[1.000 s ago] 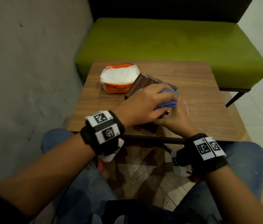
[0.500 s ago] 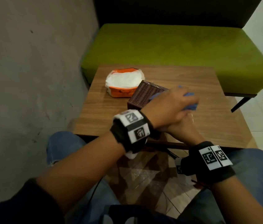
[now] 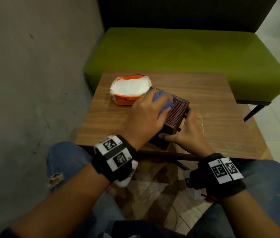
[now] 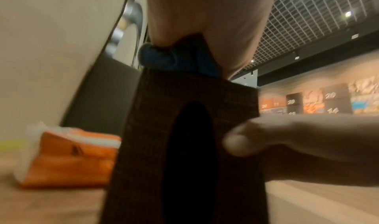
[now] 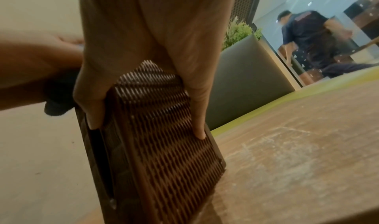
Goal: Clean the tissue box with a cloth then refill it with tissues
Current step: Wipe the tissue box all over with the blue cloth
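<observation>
1. left hand (image 3: 144,115) lies over the top of the tissue box (image 3: 177,114), fingers curled around a bunched blue cloth (image 3: 164,102) and pressing it onto the upper face; this looks like the wiping step, the cloth balled so that it fills the palm.
2. right hand (image 3: 187,134) clamps the near end of the box, thumb on the slotted face and fingers along the woven side, apparently to steady it against the push of the cloth.
3. tissue box stands on its side near the front edge of the wooden table (image 3: 221,103), its dark oval slot (image 4: 190,154) turned toward the person, so a long side is up for wiping. its sides are dark brown weave, ribbed and open-textured, likely to trap dust; the slotted face is smoother.
4. tissue refill pack (image 3: 129,91), soft orange plastic torn open over a white stack, sits just behind the box, untouched.
5. green bench cushion (image 3: 187,54) lies beyond the table.
</observation>
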A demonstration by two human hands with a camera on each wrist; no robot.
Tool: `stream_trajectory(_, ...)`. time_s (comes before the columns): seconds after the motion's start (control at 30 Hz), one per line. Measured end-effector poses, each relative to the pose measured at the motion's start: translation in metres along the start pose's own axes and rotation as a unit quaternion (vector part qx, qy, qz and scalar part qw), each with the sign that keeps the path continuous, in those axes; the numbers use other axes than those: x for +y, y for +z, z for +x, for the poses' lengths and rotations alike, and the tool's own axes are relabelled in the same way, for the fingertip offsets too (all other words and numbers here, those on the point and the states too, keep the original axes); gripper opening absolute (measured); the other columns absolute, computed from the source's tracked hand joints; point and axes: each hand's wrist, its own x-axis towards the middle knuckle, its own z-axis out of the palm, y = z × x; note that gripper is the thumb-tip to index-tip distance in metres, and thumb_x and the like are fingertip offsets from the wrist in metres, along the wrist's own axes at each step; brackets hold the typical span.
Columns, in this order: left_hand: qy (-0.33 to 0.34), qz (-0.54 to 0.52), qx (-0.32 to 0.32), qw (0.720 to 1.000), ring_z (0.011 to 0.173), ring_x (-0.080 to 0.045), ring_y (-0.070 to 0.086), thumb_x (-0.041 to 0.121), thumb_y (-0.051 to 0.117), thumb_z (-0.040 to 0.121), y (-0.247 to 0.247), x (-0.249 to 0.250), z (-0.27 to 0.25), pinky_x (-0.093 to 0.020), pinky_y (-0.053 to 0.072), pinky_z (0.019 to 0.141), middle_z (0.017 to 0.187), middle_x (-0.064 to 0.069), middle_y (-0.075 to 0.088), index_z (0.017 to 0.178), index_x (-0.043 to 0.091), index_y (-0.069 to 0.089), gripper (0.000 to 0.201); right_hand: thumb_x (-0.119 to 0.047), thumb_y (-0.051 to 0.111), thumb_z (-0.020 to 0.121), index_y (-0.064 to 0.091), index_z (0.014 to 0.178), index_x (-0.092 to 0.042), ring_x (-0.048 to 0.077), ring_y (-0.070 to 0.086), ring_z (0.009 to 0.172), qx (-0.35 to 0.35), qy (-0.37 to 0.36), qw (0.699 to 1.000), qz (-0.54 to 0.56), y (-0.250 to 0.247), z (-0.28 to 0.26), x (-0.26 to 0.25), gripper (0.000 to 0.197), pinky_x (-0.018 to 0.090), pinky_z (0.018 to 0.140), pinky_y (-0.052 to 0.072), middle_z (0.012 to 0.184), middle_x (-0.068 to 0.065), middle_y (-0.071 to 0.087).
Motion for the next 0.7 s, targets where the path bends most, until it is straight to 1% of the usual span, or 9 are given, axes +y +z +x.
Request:
stream_trajectory(0.07, -0.082, 0.007, 0.02, 0.996, 0.097, -0.023, 0.057, 0.026, 0.057, 0.089, -0.003, -0.024, 0.013, -0.029, 0.044, 0.078, 0.107, -0.008, 0.059, 0.114, 0.018, 0.06, 0.026, -0.011, 0.092, 0.054, 0.027, 0.134, -0.012, -0.024, 0.042, 0.102, 0.003, 0.007, 1.0, -0.006, -0.001, 0.001, -0.002, 0.103, -0.001, 0.084, 0.04, 0.114, -0.022, 0.04)
stream_trajectory(0.13, -0.168, -0.082, 0.04, 0.982, 0.094, -0.021, 0.059, 0.03, 0.055, 0.09, -0.005, -0.048, 0.016, -0.031, 0.046, 0.076, 0.1, -0.004, 0.063, 0.108, 0.019, 0.061, 0.022, -0.019, 0.092, 0.054, 0.025, 0.137, -0.014, -0.007, 0.044, 0.114, -0.008, 0.023, 1.0, -0.013, -0.001, 0.0, -0.008, 0.107, 0.011, 0.097, 0.041, 0.125, -0.011, 0.041)
stream_trajectory(0.2, -0.202, -0.153, 0.052, 0.966, 0.092, -0.017, 0.06, 0.031, 0.055, 0.09, -0.004, -0.058, 0.013, -0.035, 0.048, 0.079, 0.097, -0.001, 0.065, 0.104, 0.019, 0.062, 0.019, -0.027, 0.092, 0.053, 0.019, 0.143, -0.014, 0.013, 0.04, 0.129, -0.001, 0.02, 0.999, -0.045, 0.001, -0.002, -0.016, 0.116, 0.022, 0.103, 0.037, 0.134, -0.003, 0.038)
stream_trajectory(0.3, -0.185, -0.121, 0.056, 0.974, 0.093, -0.017, 0.058, 0.033, 0.056, 0.088, -0.002, -0.061, 0.011, -0.036, 0.048, 0.081, 0.098, -0.003, 0.064, 0.104, 0.021, 0.061, 0.021, -0.049, 0.088, 0.053, -0.012, 0.151, -0.008, 0.029, 0.015, 0.146, 0.025, -0.032, 0.979, -0.199, 0.007, -0.007, -0.046, 0.146, 0.038, 0.118, 0.019, 0.156, 0.014, 0.014)
stream_trajectory(0.37, -0.175, -0.131, 0.054, 0.974, 0.093, -0.017, 0.059, 0.033, 0.056, 0.087, -0.002, -0.061, 0.012, -0.036, 0.049, 0.081, 0.098, -0.002, 0.065, 0.103, 0.022, 0.061, 0.021, -0.06, 0.081, 0.057, -0.02, 0.149, -0.009, 0.03, 0.001, 0.149, 0.002, -0.052, 0.947, -0.316, 0.015, 0.0, -0.072, 0.147, 0.054, 0.118, 0.008, 0.161, 0.013, 0.0)
stream_trajectory(0.43, -0.184, -0.162, 0.055, 0.968, 0.094, -0.015, 0.059, 0.03, 0.058, 0.088, -0.002, -0.059, 0.012, -0.033, 0.049, 0.081, 0.099, 0.0, 0.066, 0.103, 0.02, 0.062, 0.019, -0.059, 0.077, 0.064, -0.017, 0.15, -0.007, 0.032, 0.003, 0.149, -0.052, -0.037, 0.921, -0.385, 0.027, 0.017, -0.092, 0.138, 0.066, 0.113, 0.006, 0.16, 0.015, 0.006)
stream_trajectory(0.5, -0.212, -0.21, 0.054, 0.953, 0.092, -0.01, 0.059, 0.027, 0.06, 0.089, -0.002, -0.059, 0.013, -0.026, 0.047, 0.079, 0.1, 0.001, 0.067, 0.104, 0.018, 0.063, 0.018, -0.055, 0.075, 0.068, -0.012, 0.151, -0.004, 0.036, 0.015, 0.144, -0.08, -0.006, 0.91, -0.408, 0.041, 0.032, -0.103, 0.13, 0.073, 0.108, 0.008, 0.153, 0.02, 0.019)
stream_trajectory(0.6, -0.195, -0.202, 0.071, 0.957, 0.095, -0.011, 0.059, 0.028, 0.059, 0.089, -0.009, -0.063, 0.015, -0.028, 0.048, 0.083, 0.102, 0.002, 0.066, 0.106, 0.016, 0.063, 0.021, -0.047, 0.078, 0.068, -0.009, 0.152, -0.006, 0.039, 0.022, 0.138, -0.061, 0.006, 0.928, -0.367, 0.045, 0.039, -0.104, 0.128, 0.073, 0.108, 0.007, 0.146, 0.022, 0.028)
stream_trajectory(0.7, -0.096, -0.175, 0.092, 0.976, 0.102, -0.01, 0.059, 0.025, 0.06, 0.091, -0.026, -0.054, 0.02, -0.024, 0.046, 0.088, 0.108, 0.0, 0.066, 0.11, 0.014, 0.064, 0.023, -0.042, 0.084, 0.062, -0.006, 0.152, -0.008, 0.035, 0.025, 0.135, 0.007, -0.023, 0.962, -0.271, 0.032, 0.033, -0.09, 0.132, 0.07, 0.111, 0.01, 0.143, 0.017, 0.029)
